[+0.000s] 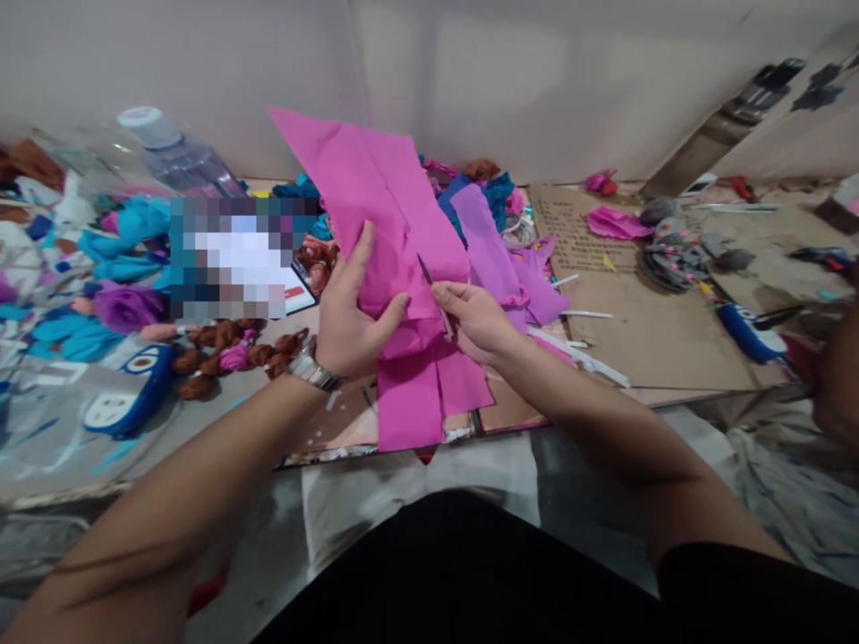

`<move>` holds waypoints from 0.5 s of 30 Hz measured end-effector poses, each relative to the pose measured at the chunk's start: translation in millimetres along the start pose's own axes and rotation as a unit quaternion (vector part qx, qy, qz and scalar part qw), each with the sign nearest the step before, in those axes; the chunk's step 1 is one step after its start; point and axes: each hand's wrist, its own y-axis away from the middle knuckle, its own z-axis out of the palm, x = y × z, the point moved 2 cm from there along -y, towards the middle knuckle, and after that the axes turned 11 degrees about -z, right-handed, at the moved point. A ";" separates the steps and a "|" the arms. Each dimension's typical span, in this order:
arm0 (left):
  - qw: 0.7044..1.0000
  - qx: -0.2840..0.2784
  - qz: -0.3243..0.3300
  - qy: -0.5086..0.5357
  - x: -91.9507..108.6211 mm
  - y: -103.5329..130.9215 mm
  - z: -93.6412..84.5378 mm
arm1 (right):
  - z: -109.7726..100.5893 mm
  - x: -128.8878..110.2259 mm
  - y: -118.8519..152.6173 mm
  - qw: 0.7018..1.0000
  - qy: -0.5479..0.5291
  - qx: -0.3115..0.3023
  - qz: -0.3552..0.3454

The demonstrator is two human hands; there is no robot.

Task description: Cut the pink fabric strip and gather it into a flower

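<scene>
Several layers of pink crepe-like sheet point(436, 206) lie over the table in front of me, some strips hanging toward the front edge. My left hand point(349, 313) rests flat on the sheet's left side, thumb and forefinger spread apart. A metal watch circles that wrist. In my right hand point(473, 322) is a pair of scissors point(425, 268), mostly covered by the fingers. Its narrow blade tip points up and left against the pink layers. Whether the blades are apart cannot be made out.
A phone point(299, 291), partly blurred, and a capped plastic bottle point(181, 161) are at left among blue and purple pieces. Brown twisted cloth point(218, 349) lies near a blue-and-white case point(131, 394). Purple pieces point(483, 224) and cardboard point(644, 331) are at right. Another person's arm point(836, 385) shows at the edge.
</scene>
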 end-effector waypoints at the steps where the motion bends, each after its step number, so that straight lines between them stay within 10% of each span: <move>1: 1.000 0.004 0.006 0.001 1.0 0.3 -0.3 | 0.0 0.1 0.1 1.000 -0.008 -0.002 0.000; 15: 0.999 0.010 0.031 -0.010 4.3 0.2 -2.9 | -2.9 5.2 -0.9 0.999 -0.040 0.024 0.004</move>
